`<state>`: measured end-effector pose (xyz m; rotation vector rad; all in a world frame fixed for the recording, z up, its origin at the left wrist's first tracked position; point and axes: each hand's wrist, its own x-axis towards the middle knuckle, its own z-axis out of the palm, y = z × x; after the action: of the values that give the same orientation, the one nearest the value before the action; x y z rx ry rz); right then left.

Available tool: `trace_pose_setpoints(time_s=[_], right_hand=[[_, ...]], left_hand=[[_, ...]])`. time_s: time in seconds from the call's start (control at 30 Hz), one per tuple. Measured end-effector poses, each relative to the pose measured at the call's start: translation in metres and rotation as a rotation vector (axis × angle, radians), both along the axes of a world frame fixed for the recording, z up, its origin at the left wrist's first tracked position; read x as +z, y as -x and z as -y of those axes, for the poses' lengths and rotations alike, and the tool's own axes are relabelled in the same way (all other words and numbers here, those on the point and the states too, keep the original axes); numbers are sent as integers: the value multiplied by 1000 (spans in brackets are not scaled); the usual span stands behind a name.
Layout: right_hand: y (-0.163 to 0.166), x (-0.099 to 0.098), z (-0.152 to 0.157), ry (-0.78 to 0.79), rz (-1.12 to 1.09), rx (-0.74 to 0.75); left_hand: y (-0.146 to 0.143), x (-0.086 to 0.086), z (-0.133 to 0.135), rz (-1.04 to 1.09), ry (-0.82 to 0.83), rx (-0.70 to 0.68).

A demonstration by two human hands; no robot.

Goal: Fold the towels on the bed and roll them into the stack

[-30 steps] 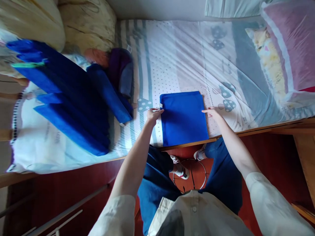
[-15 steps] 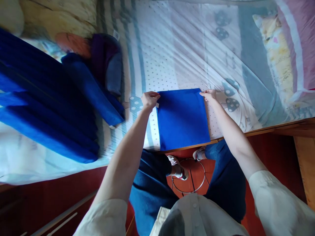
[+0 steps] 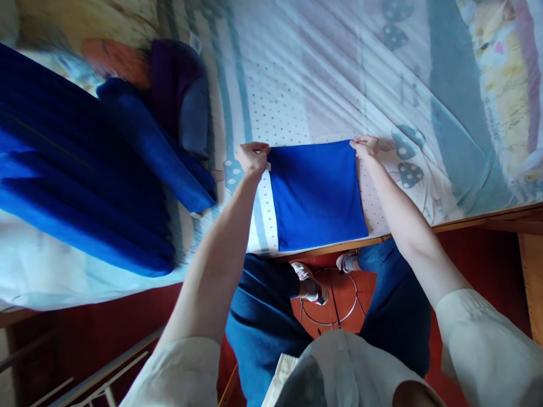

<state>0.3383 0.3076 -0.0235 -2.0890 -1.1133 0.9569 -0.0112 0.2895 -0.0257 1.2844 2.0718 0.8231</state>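
Note:
A flat, roughly square piece of blue cloth (image 3: pixel 318 198) lies on the near edge of the bed, its far edge nearly straight. My left hand (image 3: pixel 253 158) pinches the cloth's far left corner, where a small white tag (image 3: pixel 268 167) sticks out just below the fingers. At the far right corner, my right hand (image 3: pixel 365 147) holds the cloth between thumb and fingers. Both arms reach forward, one on either side of the cloth. How many layers the cloth has, I cannot tell.
A patterned sheet covers the bed (image 3: pixel 292 121). Rumpled blue fabric (image 3: pixel 85 169) is heaped at left, beside a rolled dark garment (image 3: pixel 195 118). A yellow pillow (image 3: pixel 503 85) lies at far right. Below the wooden bed edge (image 3: pixel 424 230), a metal ring stand (image 3: pixel 355 302) is between my feet.
The view has shifted slightly, so most things sit a little higher in it. Both hands keep their pinch on the corners, and the cloth's far edge appears slightly farther from me.

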Motion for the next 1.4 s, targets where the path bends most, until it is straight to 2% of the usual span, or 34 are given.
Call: trace_pose_setpoints(time_s=[0.1,0.17,0.27,0.37,0.47,0.53,0.6,0.67,0.77,0.87,0.97,1.07,1.17,1.3,1.4], right_hand=[[8,-8,5,-68,238,177],[23,-9,20,-134,372,363],[48,-9,56,-212,460,686],[53,-9,81,-211,502,892],[43,-9,75,-175,559,892],[43,-5,62,-142,579,837],[53,2,59,-135,580,800],[67,10,74,-170,570,801],[72,17,118,-219,522,914],[53,19,152,-163,512,948],[48,23,162,-117,545,846],[71,28,178,-128,536,843],[85,30,214,-115,497,921],[61,30,250,-36,520,870],[42,31,246,-23,529,862]], left_hand=[[-13,1,14,-50,-62,-78],[-29,1,35,-96,-114,-199],[-55,-4,70,-119,-127,-432],[-65,-14,85,-99,-92,-525],[-60,-20,70,-69,-70,-495],[-61,-16,58,-60,-56,-464],[-68,-9,58,-66,-54,-453],[-78,-2,75,-79,-70,-494],[-79,3,124,-86,-82,-577],[-58,5,166,-112,-39,-484],[-47,10,184,-134,-8,-382],[-62,13,199,-114,6,-444],[-83,12,227,-91,34,-510],[-82,12,261,-111,66,-417],[-71,13,258,-106,71,-426]])
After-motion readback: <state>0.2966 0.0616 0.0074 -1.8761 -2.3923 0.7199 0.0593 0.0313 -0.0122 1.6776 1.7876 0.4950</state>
